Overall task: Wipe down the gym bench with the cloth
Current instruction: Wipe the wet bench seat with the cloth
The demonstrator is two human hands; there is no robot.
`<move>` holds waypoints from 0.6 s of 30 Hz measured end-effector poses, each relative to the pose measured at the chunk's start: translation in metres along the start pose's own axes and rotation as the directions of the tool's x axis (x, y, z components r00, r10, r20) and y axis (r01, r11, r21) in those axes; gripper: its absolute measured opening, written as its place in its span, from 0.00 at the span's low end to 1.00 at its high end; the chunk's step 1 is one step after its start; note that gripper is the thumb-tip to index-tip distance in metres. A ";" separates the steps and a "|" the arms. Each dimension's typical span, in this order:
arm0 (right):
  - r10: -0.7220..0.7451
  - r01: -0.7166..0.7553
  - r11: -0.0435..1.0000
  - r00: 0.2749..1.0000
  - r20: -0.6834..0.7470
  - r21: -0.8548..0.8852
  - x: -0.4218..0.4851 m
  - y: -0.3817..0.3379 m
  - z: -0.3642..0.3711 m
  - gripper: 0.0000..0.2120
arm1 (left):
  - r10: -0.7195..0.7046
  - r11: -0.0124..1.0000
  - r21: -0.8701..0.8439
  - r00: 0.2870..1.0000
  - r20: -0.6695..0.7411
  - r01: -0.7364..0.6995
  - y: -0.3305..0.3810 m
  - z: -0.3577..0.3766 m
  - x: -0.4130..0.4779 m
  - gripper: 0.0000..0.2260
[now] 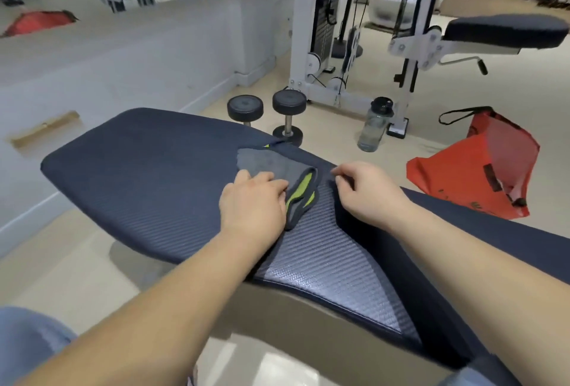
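Note:
A dark blue padded gym bench (148, 170) stretches across the middle of the view. On it lies a grey cloth (271, 166) with a yellow-green inner side and dark edging, partly folded over. My left hand (253, 203) presses flat on the near part of the cloth, fingers over its folded edge. My right hand (367, 191) rests on the bench just right of the cloth, fingers curled down at the gap between the two pads; whether it touches the cloth I cannot tell.
Two black dumbbells (288, 117) stand on the floor beyond the bench, next to a clear water bottle (374, 125). A red bag (468, 173) sits on the floor at right. A white cable machine (311, 31) and another padded seat (505, 31) stand behind.

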State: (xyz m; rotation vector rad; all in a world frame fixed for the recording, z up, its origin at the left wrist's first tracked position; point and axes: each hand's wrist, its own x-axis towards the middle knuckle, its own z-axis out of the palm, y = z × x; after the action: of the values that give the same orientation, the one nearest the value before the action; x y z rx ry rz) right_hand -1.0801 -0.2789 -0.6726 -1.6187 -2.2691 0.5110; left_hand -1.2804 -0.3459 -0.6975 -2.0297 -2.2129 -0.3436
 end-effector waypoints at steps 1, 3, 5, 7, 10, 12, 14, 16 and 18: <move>0.000 0.000 1.000 1.000 0.023 -0.006 -0.002 0.002 -0.002 0.15 | -0.067 0.998 -0.012 0.998 -0.011 0.066 0.012 -0.002 -0.008 0.12; 0.010 -0.009 1.000 0.998 0.055 -0.021 -0.006 0.004 -0.004 0.16 | -0.035 0.999 -0.021 0.998 -0.055 0.033 0.039 -0.007 -0.034 0.10; 0.018 -0.017 0.999 0.999 0.040 -0.037 -0.010 -0.001 -0.007 0.17 | 0.146 0.985 -0.078 0.983 -0.114 -0.155 0.052 -0.006 -0.066 0.10; -0.002 0.003 0.999 1.000 0.025 -0.043 -0.013 -0.012 -0.007 0.19 | 0.382 0.897 -0.179 0.912 -0.147 -0.404 0.036 -0.004 -0.090 0.11; -0.068 0.072 0.994 0.996 0.060 -0.078 -0.016 -0.035 -0.001 0.16 | 0.507 0.829 -0.212 0.855 -0.109 -0.518 -0.027 -0.010 -0.088 0.12; -0.117 0.125 0.987 0.990 0.084 -0.098 -0.019 -0.051 0.006 0.14 | 0.315 0.936 -0.128 0.942 -0.113 -0.328 -0.074 -0.011 -0.082 0.12; -0.148 0.160 0.983 0.981 0.122 -0.092 -0.022 -0.064 0.013 0.13 | -0.068 0.993 -0.110 0.988 -0.136 0.053 -0.107 -0.018 -0.080 0.12; -0.164 0.179 0.980 0.974 0.159 -0.084 -0.022 -0.074 0.020 0.15 | -0.334 0.942 -0.075 0.934 -0.123 0.327 -0.108 -0.025 -0.083 0.11; -0.175 0.191 0.978 0.970 0.167 -0.085 -0.018 -0.084 0.025 0.16 | -0.308 0.951 -0.012 0.943 -0.128 0.309 -0.092 -0.025 -0.092 0.11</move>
State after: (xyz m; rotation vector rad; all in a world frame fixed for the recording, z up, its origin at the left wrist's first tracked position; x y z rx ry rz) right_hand -1.1564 -0.3238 -0.6575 -1.4383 -2.5698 0.5015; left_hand -1.3651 -0.4474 -0.7035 -1.6006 -2.4428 -0.4791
